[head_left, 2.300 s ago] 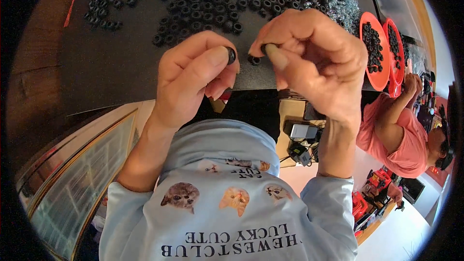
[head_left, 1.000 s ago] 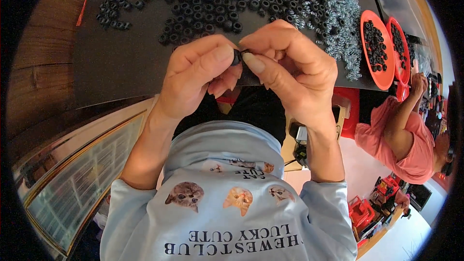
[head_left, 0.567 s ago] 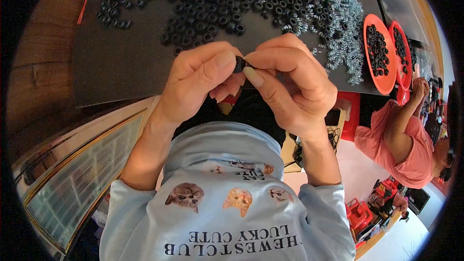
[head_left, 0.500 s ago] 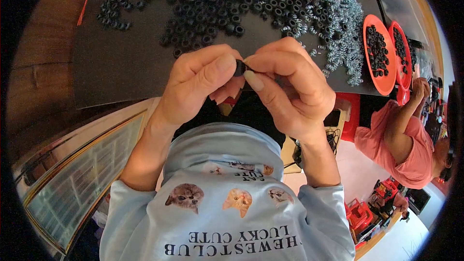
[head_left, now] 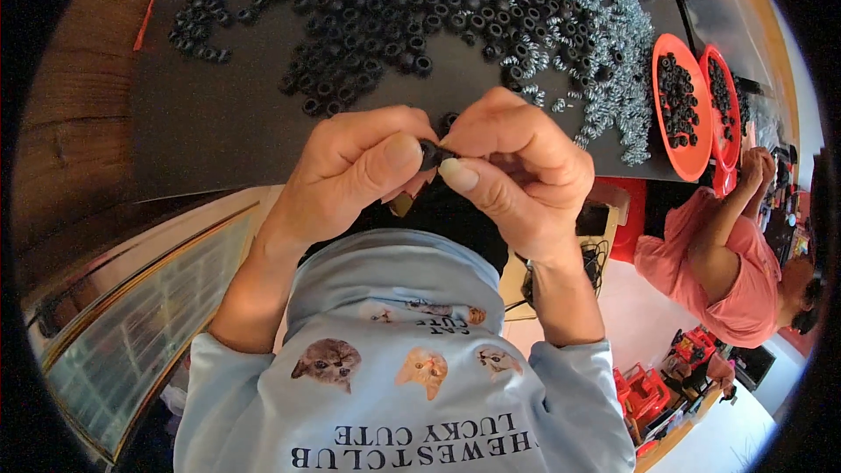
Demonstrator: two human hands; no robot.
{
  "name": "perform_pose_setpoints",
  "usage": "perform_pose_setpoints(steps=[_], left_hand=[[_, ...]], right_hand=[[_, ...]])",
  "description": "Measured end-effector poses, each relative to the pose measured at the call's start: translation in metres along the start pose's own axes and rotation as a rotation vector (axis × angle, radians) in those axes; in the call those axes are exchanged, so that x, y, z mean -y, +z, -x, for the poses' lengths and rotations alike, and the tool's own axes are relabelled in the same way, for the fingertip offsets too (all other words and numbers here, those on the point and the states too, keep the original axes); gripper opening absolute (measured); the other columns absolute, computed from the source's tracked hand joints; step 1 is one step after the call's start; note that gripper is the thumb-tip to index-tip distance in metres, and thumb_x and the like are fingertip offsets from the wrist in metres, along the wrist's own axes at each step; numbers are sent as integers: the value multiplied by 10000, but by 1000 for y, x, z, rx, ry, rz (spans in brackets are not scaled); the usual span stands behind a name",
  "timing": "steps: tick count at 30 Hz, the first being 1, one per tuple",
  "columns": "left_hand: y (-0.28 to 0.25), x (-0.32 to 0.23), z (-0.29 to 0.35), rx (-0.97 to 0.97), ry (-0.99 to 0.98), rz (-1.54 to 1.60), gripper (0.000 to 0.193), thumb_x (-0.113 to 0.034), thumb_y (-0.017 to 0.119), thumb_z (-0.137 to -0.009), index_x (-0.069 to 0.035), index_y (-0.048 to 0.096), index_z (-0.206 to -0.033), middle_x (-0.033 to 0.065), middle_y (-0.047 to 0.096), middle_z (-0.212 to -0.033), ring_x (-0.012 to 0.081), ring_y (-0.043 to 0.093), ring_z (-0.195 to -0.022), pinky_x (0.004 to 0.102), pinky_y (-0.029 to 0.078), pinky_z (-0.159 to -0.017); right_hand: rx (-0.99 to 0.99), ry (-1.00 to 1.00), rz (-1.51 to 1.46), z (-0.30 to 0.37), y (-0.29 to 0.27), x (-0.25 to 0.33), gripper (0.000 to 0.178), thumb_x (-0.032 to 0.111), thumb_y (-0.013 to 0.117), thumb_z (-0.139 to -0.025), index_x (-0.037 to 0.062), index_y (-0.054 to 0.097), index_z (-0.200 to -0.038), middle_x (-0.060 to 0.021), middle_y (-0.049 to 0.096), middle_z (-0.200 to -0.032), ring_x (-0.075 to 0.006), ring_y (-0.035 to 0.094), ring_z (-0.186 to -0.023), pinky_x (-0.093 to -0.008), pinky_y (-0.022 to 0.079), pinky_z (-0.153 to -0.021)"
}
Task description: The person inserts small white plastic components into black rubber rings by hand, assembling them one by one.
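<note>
My left hand (head_left: 350,162) pinches a small black ring-shaped part (head_left: 430,155) between thumb and fingers, close to the table's near edge. From the other side, the thumb and forefinger of my right hand (head_left: 521,166) press together on the part's right rim. Whether they also hold a smaller piece there is hidden by the fingertips. A second black ring (head_left: 449,121) shows just beyond the fingertips. Farther off, many loose black rings (head_left: 359,39) of the same kind lie spread over the dark table (head_left: 210,123). To their right is a heap of small silvery metal coils (head_left: 613,79).
Two red oval trays, one nearer (head_left: 686,153) and one behind it (head_left: 732,144), hold black rings at the table's right end. Another person in a pink top (head_left: 723,267) sits at the right. A glass-paned frame (head_left: 149,307) stands at the lower left.
Both hands have come slightly nearer to my body, still meeting at the black ring. The ring has turned, so its opening now shows. The whole view has shifted a little.
</note>
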State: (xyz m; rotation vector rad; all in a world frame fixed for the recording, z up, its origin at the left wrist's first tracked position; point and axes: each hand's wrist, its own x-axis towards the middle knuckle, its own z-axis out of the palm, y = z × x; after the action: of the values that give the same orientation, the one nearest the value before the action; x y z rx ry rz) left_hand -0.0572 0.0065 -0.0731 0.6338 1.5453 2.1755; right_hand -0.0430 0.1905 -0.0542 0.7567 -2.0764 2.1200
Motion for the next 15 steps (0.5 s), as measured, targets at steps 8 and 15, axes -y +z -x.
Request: perform_pose_setpoints(steps=[8, 15], left_hand=[[-2, -2, -3, 71, 82, -159, 319, -286, 515, -947, 1, 571, -820, 27, 499, -681, 99, 450, -581, 245, 361, -521], [-2, 5, -5, 50, 235, -221, 306, -269, 525, -938, 2, 562, -803, 61, 500, -669, 175, 481, -589, 295, 383, -546]], right_hand=[[-102, 263, -555, 12, 8, -3, 159, -67, 652, -791, -35, 560, -916, -76, 558, -850, -120, 573, -749, -222, 465, -653], [-91, 404, -713, 10, 7, -7, 301, -31, 696, -762, -9, 533, -1014, -29, 537, -819, -72, 495, -709, -198, 411, -630]])
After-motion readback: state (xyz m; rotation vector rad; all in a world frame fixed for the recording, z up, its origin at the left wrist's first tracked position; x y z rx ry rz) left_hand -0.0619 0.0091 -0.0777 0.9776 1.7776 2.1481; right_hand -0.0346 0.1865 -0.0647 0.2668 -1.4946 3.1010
